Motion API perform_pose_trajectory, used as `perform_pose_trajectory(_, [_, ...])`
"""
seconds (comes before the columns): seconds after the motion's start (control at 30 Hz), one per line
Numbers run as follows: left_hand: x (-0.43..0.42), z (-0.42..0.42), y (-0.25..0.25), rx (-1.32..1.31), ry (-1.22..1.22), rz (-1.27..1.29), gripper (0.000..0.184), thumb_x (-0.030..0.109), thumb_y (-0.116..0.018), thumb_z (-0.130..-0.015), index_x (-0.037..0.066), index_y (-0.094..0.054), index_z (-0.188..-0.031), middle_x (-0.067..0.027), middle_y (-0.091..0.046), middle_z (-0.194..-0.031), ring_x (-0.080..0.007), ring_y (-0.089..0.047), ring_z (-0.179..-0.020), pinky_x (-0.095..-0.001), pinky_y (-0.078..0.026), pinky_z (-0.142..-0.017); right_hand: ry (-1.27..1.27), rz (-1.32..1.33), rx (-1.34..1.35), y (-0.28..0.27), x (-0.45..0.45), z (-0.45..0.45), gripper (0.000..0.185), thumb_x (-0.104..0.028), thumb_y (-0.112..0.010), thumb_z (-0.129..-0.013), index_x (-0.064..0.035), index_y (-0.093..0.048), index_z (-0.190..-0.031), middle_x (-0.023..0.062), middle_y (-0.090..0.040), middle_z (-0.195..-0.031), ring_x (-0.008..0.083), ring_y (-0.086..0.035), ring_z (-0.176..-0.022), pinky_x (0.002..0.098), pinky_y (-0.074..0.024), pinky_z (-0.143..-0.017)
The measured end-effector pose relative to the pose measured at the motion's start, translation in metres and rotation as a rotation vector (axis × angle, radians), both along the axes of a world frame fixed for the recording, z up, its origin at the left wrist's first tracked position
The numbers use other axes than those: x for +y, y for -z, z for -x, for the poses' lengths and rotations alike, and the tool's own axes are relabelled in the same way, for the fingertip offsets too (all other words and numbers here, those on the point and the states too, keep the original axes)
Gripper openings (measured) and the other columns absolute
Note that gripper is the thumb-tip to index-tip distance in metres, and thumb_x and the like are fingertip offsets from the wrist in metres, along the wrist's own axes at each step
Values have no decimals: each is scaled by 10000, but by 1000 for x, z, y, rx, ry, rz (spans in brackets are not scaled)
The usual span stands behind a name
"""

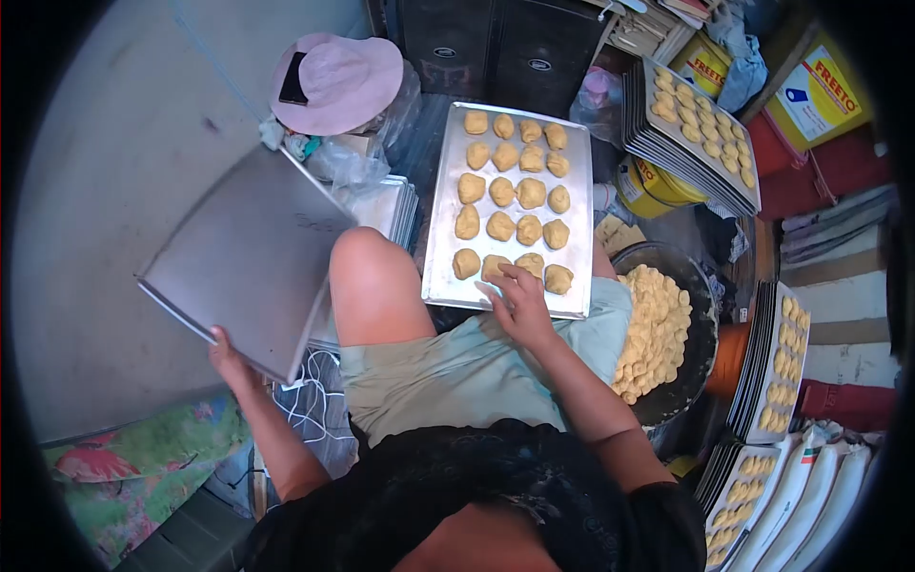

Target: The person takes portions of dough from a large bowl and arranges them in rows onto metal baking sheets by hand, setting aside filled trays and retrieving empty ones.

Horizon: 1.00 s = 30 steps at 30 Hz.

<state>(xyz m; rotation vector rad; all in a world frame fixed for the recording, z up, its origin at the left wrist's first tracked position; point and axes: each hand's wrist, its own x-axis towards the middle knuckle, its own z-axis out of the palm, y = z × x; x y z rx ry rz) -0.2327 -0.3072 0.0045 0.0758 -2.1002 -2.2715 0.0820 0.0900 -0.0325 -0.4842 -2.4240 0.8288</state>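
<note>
By the left hand, the bare tray was gripped at its lower edge; the right hand was held loosely open over dough pieces on the filled tray, across the lap. The bare tray seemed light and stiff, best taken by its rim; the dough pieces, soft, easily dented. In the black tub, loose dough was heaped.

- The dough lumps are coloured golden yellow, their tray silver.
- The tilted tray is toned dull grey.
- The dough heap is tinted pale yellow, its tub black.
- The hat is coloured pale pink.
- The floral cloth is printed in pink on green.
- The black shirt is faintly patterned.
- Yellow buckets are lettered red.
</note>
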Motion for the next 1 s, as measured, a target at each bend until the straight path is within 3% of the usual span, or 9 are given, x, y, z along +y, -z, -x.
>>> perform_pose_trajectory(0.13, [-2, -24, -73, 238, 78, 155, 514, 432, -586, -983, -53, -578, -1151, -117, -634, -1027, -201, -622, -918, -375, -521, -813, -44, 76, 41, -1, -1, 1, 326, -119, -667, -851, -98, -638, -1176, 152, -572, -1242, 351, -524, -1166, 440, -395, -980])
perform_pose_trajectory(0.33, [74, -64, -103, 369, -51, -228, 523, 369, -508, -1026, -100, -497, -1258, -213, -585, -1172, -267, -608, -1042, -421, -504, -929, -299, 481, 105, -43, -22, 40, 414, -189, -627, -931, -59, -538, -1314, 158, -559, -1266, 333, -539, -1173, 421, -416, -1012])
perform_pose_trajectory(0.43, [145, -110, -95, 82, 146, -346, 523, 342, -497, -1032, -85, -437, -1329, -190, -546, -1265, -277, -560, -1155, -431, -444, -1018, -251, 1318, 235, -49, -33, 67, 588, -281, -610, -976, -59, -366, -1463, 118, -515, -1348, 241, -526, -1207, 385, -441, -1028])
perform_pose_trajectory(0.53, [203, -151, -34, -107, 405, -563, 568, 349, -549, -1008, 24, -362, -1434, -139, -494, -1357, -275, -498, -1253, -468, -389, -1088, -187, 1630, 508, -71, -18, 72, 679, -306, -583, -995, -70, -225, -1521, 117, -458, -1412, 243, -492, -1246, 394, -434, -1049])
perform_pose_trajectory(0.63, [223, -179, -3, -280, 684, -605, 615, 375, -536, -1005, 96, -287, -1494, -144, -455, -1407, -284, -477, -1288, -485, -389, -1095, 88, 1515, 613, -41, 28, 50, 413, -101, -556, -979, -65, -390, -1356, 115, -568, -1158, 228, -612, -994, 374, -540, -850])
perform_pose_trajectory(0.8, [212, -113, 20, -533, 906, -840, 673, 442, -556, -976, 81, -309, -1488, -116, -600, -1220, -221, -609, -1068, -476, -509, -970, 109, 1300, 516, 20, 123, -26, 374, -84, -591, -965, -72, -505, -1329, 62, -643, -1136, 162, -636, -987, 310, -526, -864])
perform_pose_trajectory(0.83, [210, -99, 33, -606, 845, -576, 675, 417, -585, -967, 71, -325, -1484, -115, -626, -1112, -184, -635, -802, -419, -592, -787, 211, 1330, 467, 28, 136, -37, 489, -80, -605, -951, -69, -451, -1416, 68, -636, -1191, 166, -631, -1022, 304, -510, -897])
perform_pose_trajectory(0.93, [226, -93, 35, -632, 1027, 328, 672, 401, -594, -970, 55, -332, -1484, -115, -644, -1030, -156, -661, -833, -349, -579, -777, 319, 1001, 143, 50, 167, -64, 579, -84, -622, -927, -60, -406, -1464, 111, -604, -1293, 199, -615, -1115, 313, -482, -952])
perform_pose_trajectory(1.0, [237, -96, 78, -356, 1104, 592, 551, 305, -587, -974, 5, -421, -1405, -200, -673, -979, -289, -681, -808, -393, -548, -740, 352, 675, 104, 82, 174, -69, 592, -78, -630, -895, -35, -426, -1448, 161, -566, -1357, 261, -555, -1229, 346, -417, -1036])
